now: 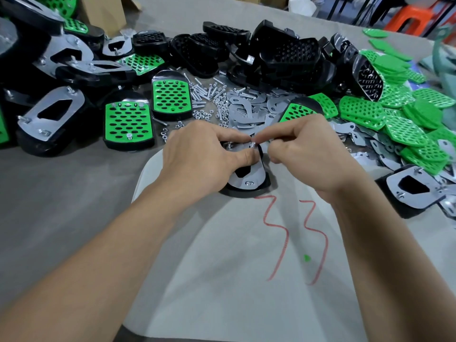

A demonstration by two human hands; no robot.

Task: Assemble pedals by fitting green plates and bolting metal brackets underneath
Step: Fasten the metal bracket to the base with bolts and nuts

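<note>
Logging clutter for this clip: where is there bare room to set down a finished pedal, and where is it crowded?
Free: the white board near the person, around the red marks; also the grey table left of it, below the green-topped pedals. Crowded: beyond the pedal in hand, with bolts and nuts, brackets, black shells; green plates pile at right.

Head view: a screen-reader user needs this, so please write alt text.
A person's left hand grips an upturned black pedal with a metal bracket on it, while the right hand pinches a small fastener at the bracket's far end. Loose bolts and nuts, spare brackets, green plates and finished pedals lie beyond.
</note>
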